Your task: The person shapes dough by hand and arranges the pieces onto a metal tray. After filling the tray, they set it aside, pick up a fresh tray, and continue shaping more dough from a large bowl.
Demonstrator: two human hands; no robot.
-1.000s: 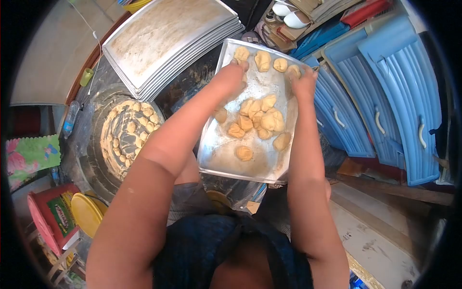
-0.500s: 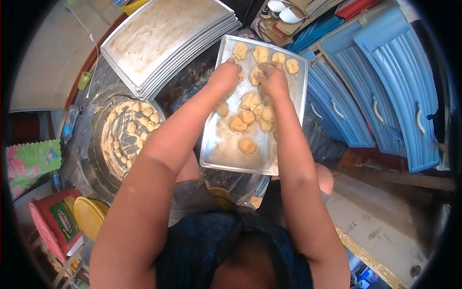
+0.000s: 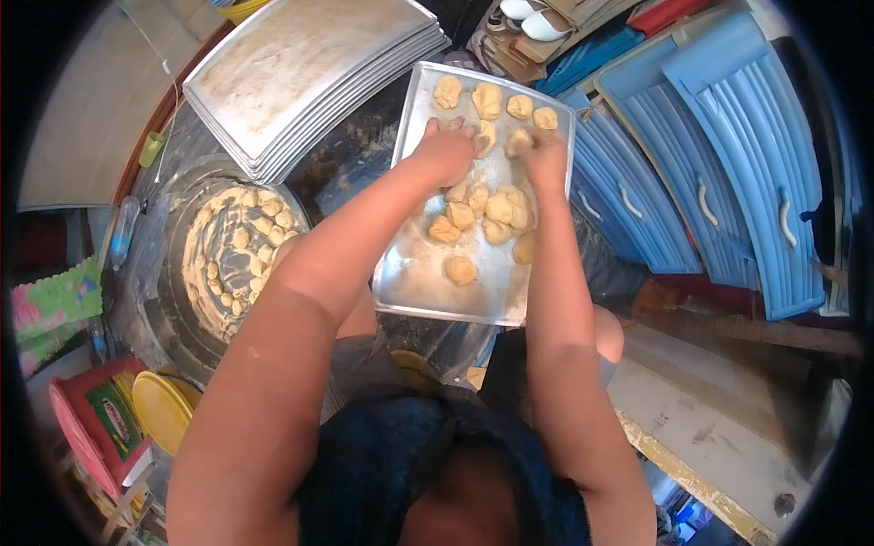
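Leaning over a metal tray (image 3: pixel 410 284) at twelve o'clock, a person works with both bare hands among lumps of dough, as I see it from nearby; the one view, from the head, looks down along the forearms. Take twelve as straight ahead of the wearer.

On the tray, four lumps (image 3: pixel 487 100) form a row along the far edge, apart from one another. Nearer the middle is a crowded cluster (image 3: pixel 501 209), its pieces touching, and a lone lump (image 3: pixel 460 269) sits toward the tray's six o'clock.

The left hand (image 3: pixel 446 153) reaches in at the tray's eleven, fingers loosely spread beside a lump (image 3: pixel 486 136) just below the row. The right hand (image 3: pixel 544 164), at the tray's one, has its fingertips drawn narrow. I cannot tell whether either grips dough.

The dough looks soft, so light fingertips should serve better than a squeeze; leaving bare metal between lumps would keep them from sticking, and raised wrists would clear the cluster.

At nine o'clock a round basin (image 3: pixel 175 291) holds more dough; at eleven is a stack of trays (image 3: pixel 309 73); between two and three, blue drawers (image 3: pixel 637 196).
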